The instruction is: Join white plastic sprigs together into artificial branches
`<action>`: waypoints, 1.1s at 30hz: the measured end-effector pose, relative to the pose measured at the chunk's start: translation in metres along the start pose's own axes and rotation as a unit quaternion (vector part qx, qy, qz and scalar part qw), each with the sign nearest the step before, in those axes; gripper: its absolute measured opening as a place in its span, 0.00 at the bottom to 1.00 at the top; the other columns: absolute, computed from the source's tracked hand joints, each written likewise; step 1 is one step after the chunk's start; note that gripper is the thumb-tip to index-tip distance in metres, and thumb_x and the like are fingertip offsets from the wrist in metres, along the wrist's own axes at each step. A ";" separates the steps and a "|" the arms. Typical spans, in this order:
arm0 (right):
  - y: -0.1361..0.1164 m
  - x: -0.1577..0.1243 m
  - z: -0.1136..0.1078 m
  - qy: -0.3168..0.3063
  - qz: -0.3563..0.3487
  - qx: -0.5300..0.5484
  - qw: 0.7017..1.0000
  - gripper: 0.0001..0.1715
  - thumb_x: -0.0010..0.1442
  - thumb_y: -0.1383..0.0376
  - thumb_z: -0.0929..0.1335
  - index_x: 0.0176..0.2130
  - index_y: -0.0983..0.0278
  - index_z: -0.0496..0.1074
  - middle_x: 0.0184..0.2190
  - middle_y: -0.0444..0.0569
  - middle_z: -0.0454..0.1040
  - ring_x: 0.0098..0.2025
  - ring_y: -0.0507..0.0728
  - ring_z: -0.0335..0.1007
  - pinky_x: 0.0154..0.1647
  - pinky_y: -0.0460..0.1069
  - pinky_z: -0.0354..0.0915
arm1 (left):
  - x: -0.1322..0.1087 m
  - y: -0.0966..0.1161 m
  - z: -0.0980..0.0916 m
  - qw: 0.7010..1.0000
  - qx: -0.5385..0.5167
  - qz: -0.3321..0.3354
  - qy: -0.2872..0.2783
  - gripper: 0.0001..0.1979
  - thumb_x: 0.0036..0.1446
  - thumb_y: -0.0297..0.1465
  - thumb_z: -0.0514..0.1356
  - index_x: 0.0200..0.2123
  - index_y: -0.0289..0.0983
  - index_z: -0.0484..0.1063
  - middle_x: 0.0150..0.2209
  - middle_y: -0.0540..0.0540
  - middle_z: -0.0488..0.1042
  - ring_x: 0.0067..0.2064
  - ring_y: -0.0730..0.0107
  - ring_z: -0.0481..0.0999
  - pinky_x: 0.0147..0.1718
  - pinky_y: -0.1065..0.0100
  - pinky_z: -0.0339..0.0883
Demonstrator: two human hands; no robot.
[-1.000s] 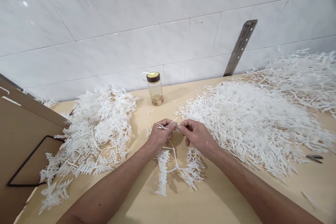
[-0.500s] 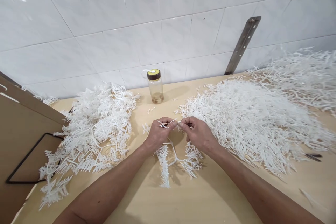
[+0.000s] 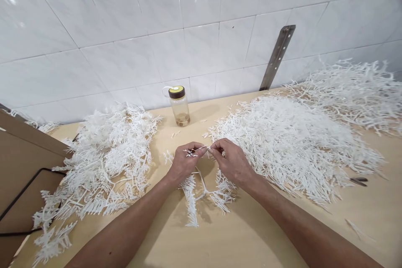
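Observation:
My left hand [image 3: 185, 162] is closed in a pinch on a white artificial branch [image 3: 204, 191], whose forked stem and feathery sprigs hang below my hands. Thin white twig ends poke out over its thumb and forefinger. Almost touching it, my right hand [image 3: 233, 162] pinches a small white tip of the branch between thumb and forefinger. Exactly how the pieces join at the fingertips is too small to make out. To the left lies a heap of white branching pieces [image 3: 121, 155]; a larger heap of fine white sprigs [image 3: 292, 142] spreads to the right.
A clear bottle with a dark and yellow lid [image 3: 180, 106] stands near the tiled wall [image 3: 125, 67]. Behind the right heap, a perforated metal bracket [image 3: 278, 58] leans up the wall. A dark small tool [image 3: 359, 181] lies at right, a cardboard box [image 3: 28, 176] at left.
The view has shifted slightly, so everything sits a little further left. Both hands keep their pinch, fingertips together, with the branch still hanging beneath them.

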State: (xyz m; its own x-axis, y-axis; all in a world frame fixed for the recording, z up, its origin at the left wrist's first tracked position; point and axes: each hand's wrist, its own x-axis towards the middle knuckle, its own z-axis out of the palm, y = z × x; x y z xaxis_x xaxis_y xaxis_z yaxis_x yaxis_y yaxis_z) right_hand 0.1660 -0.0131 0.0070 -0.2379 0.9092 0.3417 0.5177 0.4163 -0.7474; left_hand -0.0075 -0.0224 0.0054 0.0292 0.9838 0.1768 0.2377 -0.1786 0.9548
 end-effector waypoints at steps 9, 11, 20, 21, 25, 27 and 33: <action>0.001 0.000 -0.001 -0.010 -0.022 0.005 1.000 0.07 0.63 0.67 0.64 0.33 0.63 0.70 0.32 0.48 0.72 0.35 0.56 0.67 0.36 0.51 0.62 | 0.000 0.006 -0.001 0.998 -0.037 -0.054 -0.024 0.18 0.51 0.45 0.66 0.27 0.34 0.76 0.21 0.51 0.68 0.24 0.76 0.61 0.26 0.71 0.56; 0.001 0.000 -0.001 -0.015 -0.042 0.008 0.999 0.08 0.63 0.67 0.63 0.32 0.63 0.69 0.32 0.48 0.72 0.35 0.56 0.67 0.37 0.51 0.62 | 0.000 0.007 -0.002 0.997 -0.040 -0.061 -0.032 0.19 0.51 0.46 0.66 0.28 0.34 0.77 0.21 0.51 0.68 0.24 0.76 0.60 0.26 0.71 0.55; 0.004 0.002 0.000 -0.027 -0.035 -0.012 0.999 0.07 0.63 0.69 0.65 0.32 0.63 0.70 0.32 0.48 0.72 0.35 0.56 0.67 0.37 0.50 0.62 | 0.000 0.001 -0.003 0.998 0.060 0.018 -0.009 0.13 0.56 0.39 0.63 0.30 0.35 0.76 0.28 0.46 0.75 0.31 0.69 0.71 0.34 0.68 0.63; 0.005 0.002 0.000 -0.030 -0.031 -0.019 0.999 0.07 0.63 0.69 0.65 0.32 0.63 0.70 0.32 0.47 0.72 0.35 0.56 0.67 0.37 0.50 0.62 | 0.000 0.000 -0.002 0.996 0.082 0.033 -0.004 0.11 0.56 0.38 0.63 0.30 0.35 0.76 0.29 0.46 0.75 0.32 0.68 0.71 0.34 0.68 0.63; 0.004 -0.002 0.003 -0.038 -0.022 -0.062 0.997 0.09 0.64 0.69 0.63 0.32 0.63 0.68 0.33 0.48 0.70 0.35 0.56 0.67 0.37 0.51 0.61 | -0.003 -0.002 0.005 0.981 0.172 0.086 0.015 0.07 0.57 0.31 0.61 0.28 0.37 0.74 0.28 0.46 0.75 0.32 0.68 0.71 0.34 0.68 0.62; -0.003 -0.007 0.004 -0.041 -0.029 -0.077 0.996 0.10 0.65 0.69 0.62 0.32 0.62 0.67 0.33 0.49 0.69 0.35 0.56 0.66 0.37 0.51 0.61 | -0.002 -0.004 0.006 0.976 0.192 0.105 0.023 0.06 0.56 0.28 0.60 0.26 0.38 0.74 0.28 0.46 0.74 0.32 0.67 0.71 0.34 0.67 0.61; -0.022 -0.012 0.001 -0.041 -0.101 -0.006 0.994 0.09 0.65 0.69 0.61 0.32 0.61 0.65 0.33 0.47 0.70 0.32 0.54 0.66 0.34 0.50 0.61 | 0.008 -0.008 -0.004 0.997 0.065 -0.010 0.050 0.11 0.54 0.37 0.64 0.26 0.36 0.74 0.23 0.49 0.70 0.27 0.71 0.65 0.28 0.70 0.59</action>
State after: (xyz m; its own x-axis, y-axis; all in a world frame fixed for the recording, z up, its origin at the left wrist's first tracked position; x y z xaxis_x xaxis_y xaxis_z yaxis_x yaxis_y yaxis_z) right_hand 0.1564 -0.0332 0.0182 -0.4034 0.8042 0.4365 0.4616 0.5908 -0.6618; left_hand -0.0131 -0.0131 0.0001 -0.0717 0.9796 0.1877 0.3604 -0.1500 0.9207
